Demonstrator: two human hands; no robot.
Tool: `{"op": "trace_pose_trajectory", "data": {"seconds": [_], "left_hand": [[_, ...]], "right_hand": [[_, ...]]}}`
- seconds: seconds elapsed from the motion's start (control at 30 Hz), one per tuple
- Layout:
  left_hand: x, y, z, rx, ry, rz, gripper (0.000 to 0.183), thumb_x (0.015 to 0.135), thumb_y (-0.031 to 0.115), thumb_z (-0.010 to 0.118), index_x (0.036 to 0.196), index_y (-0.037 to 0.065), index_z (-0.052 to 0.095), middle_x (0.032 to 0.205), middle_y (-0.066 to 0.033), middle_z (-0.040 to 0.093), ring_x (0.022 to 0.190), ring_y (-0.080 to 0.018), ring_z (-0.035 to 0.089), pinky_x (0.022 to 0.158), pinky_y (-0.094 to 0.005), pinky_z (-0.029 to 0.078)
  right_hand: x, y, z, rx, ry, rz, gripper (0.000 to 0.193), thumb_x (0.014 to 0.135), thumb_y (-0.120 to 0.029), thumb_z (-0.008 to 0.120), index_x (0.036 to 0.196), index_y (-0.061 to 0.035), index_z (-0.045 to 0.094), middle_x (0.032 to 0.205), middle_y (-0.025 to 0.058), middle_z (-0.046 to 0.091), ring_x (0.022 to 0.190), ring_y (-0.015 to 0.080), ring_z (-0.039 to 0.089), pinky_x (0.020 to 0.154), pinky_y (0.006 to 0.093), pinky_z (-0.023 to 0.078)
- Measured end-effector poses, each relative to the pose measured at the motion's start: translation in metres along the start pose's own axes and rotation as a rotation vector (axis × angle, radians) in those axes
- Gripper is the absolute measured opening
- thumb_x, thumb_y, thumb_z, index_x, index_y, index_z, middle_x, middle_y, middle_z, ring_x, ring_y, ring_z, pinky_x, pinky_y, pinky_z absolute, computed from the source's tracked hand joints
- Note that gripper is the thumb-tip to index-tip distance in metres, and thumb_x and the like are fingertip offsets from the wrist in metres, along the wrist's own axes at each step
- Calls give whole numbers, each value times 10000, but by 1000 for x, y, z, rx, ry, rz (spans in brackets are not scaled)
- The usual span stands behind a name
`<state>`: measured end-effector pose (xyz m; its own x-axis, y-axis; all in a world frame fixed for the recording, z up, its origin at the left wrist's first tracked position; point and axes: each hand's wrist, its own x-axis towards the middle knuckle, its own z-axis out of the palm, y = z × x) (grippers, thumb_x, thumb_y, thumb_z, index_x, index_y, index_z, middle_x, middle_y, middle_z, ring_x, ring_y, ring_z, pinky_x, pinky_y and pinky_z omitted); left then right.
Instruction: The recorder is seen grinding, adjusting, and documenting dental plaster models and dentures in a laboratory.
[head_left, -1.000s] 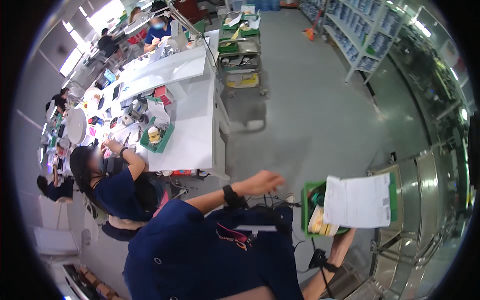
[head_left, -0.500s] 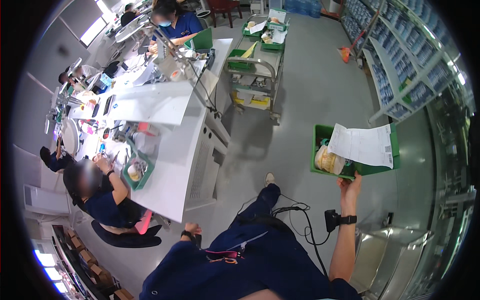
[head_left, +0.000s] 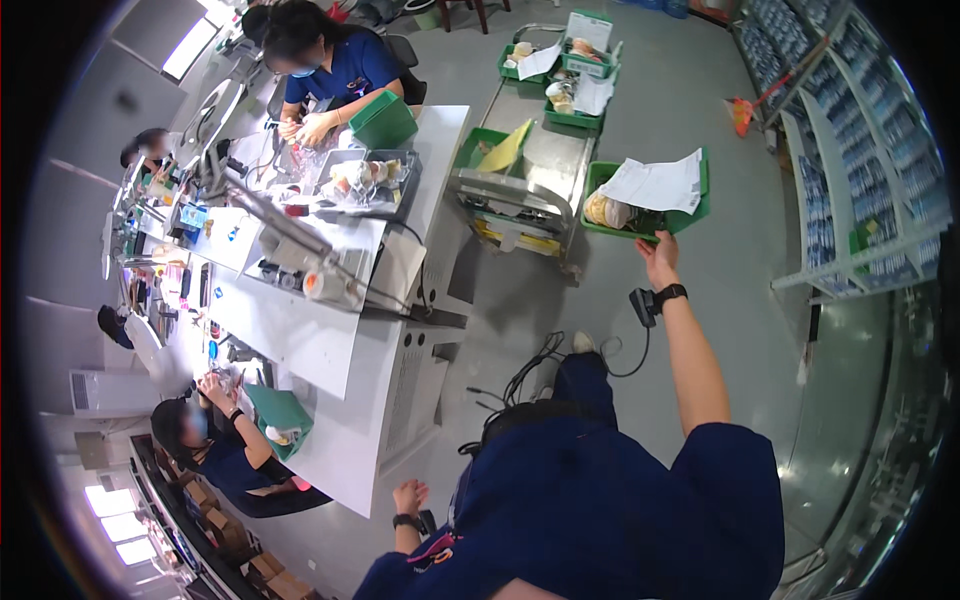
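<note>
My right hand point(head_left: 658, 258) grips the near edge of a green bin point(head_left: 622, 232) from below, arm stretched out ahead. In the bin sits a cream-coloured dental model point(head_left: 603, 210), with a white printed sheet point(head_left: 655, 185) lying over the right side and hiding part of the contents. Low beside my body hangs my left hand point(head_left: 410, 497), its fingers loosely bent and apart, holding nothing. Each wrist wears a black strap.
Just left of the held bin stands a metal trolley point(head_left: 535, 140) carrying several green bins. White workbenches point(head_left: 340, 440) run along the left, where people in dark blue sit working. Packed shelves point(head_left: 850, 150) line the right. Black cables point(head_left: 535, 365) trail near my foot.
I have walked forward, so the trolley and benches appear nearer. The bin in my right hand is now beside the trolley. My left hand stays low at my side.
</note>
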<state>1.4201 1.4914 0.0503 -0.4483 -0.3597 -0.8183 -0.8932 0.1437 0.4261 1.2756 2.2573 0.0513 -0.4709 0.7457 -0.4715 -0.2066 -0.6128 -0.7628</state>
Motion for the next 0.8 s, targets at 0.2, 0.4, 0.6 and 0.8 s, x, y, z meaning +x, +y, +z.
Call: {"op": "trace_pose_trajectory", "data": {"seconds": [0.2, 0.4, 0.6, 0.8], "left_hand": [[-124, 17, 75, 62, 184, -168, 276, 862, 153, 543, 1079, -15, 574, 931, -128, 646, 781, -224, 660, 566, -319, 526], [-176, -40, 129, 281, 7, 31, 282, 876, 177, 591, 1061, -30, 643, 817, -67, 654, 745, -168, 626, 648, -268, 482], [-220, -58, 183, -152, 162, -276, 299, 886, 135, 586, 1134, -28, 619, 791, -50, 657, 726, -145, 622, 645, -264, 489], [-298, -22, 238, 162, 92, 62, 326, 860, 111, 579, 1159, -18, 603, 850, -77, 675, 711, -137, 634, 606, -283, 501]], "right_hand": [[154, 62, 70, 79, -17, 150, 270, 847, -81, 482, 1104, -49, 409, 971, 155, 522, 777, 304, 576, 726, 428, 519], [246, 120, 133, 147, 36, 273, 333, 845, -21, 496, 1151, 7, 367, 1047, 176, 500, 875, 366, 577, 799, 467, 540], [255, 130, 147, 22, -65, 435, 351, 879, -236, 629, 1100, 6, 501, 1010, 153, 615, 826, 255, 657, 676, 328, 564], [257, 167, -3, -688, -85, 259, 350, 915, -296, 459, 674, -88, 607, 583, 25, 563, 487, 100, 489, 411, 253, 314]]}}
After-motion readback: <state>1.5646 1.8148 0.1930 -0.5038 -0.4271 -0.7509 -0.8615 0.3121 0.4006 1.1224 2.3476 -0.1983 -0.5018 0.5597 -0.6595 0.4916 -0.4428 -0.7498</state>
